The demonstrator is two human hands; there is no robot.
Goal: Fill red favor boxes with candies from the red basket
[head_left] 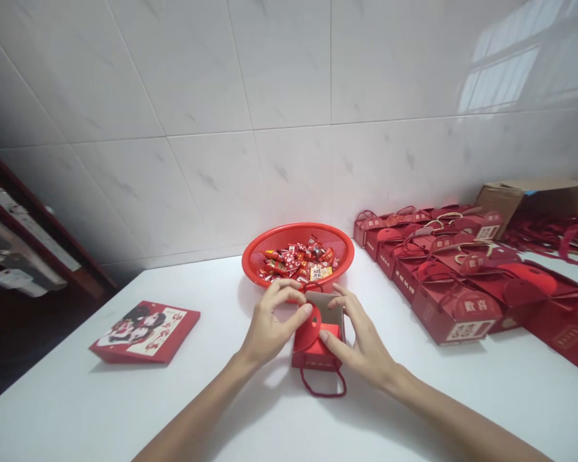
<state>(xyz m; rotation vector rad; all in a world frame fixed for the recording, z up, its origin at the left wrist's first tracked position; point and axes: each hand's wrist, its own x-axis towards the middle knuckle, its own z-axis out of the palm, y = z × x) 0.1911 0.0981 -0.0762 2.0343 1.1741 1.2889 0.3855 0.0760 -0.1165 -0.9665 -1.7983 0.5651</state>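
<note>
A small red gift box stands on the white table in front of me, its top partly open and a pale inner flap raised at the back. My left hand pinches the rounded red flap, which has a slot cut in it, between thumb and fingers. Around the box's right side curls my right hand, thumb against the red flap and fingers near the back flap. A red cord handle loops onto the table at the front. What lies inside the box is hidden.
Behind the box, a red plastic basket holds many wrapped candies. A flat printed red box lies at left. Rows of closed red gift boxes fill the right side, with a cardboard carton and red cords beyond. A tiled wall borders the table.
</note>
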